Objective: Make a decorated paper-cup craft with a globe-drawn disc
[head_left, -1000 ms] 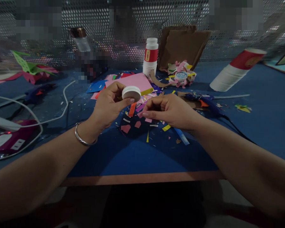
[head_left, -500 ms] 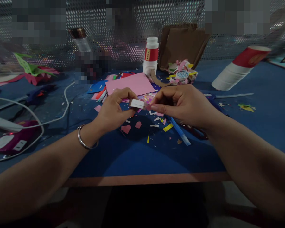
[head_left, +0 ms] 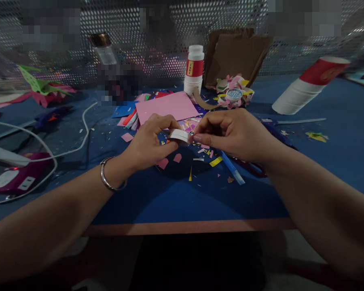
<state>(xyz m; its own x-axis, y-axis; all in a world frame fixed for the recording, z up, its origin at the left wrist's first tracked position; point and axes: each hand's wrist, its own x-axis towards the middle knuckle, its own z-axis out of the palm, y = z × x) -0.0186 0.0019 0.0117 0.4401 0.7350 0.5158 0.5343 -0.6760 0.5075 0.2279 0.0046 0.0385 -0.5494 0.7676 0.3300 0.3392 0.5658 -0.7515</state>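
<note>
My left hand (head_left: 150, 141) grips a small round white piece (head_left: 179, 136) with a pale rim, thumb below and index finger above. Close by its right edge, my right hand (head_left: 230, 131) has thumb and index finger pinched on a small pink paper piece (head_left: 190, 138), mostly hidden by the fingertips. Below both hands lie pink paper cut-outs (head_left: 177, 157) and a yellow paper strip (head_left: 216, 161). A blue pen-like stick (head_left: 233, 167) rests under my right hand, beside dark red scissor handles (head_left: 256, 169). A large pink paper sheet (head_left: 166, 106) lies behind the hands.
Stacked paper cups (head_left: 195, 68) stand at the back; another stack (head_left: 311, 85) leans at the right. A paper flower (head_left: 235, 93) sits before a cardboard piece (head_left: 235, 56). Left are a purple power strip (head_left: 21, 173), a white cable (head_left: 85, 121) and a blue glue gun (head_left: 53, 117).
The white piece has turned in my left hand and now shows a more curved rim. My right fingertips stay at its edge, with less of the pink paper showing.
</note>
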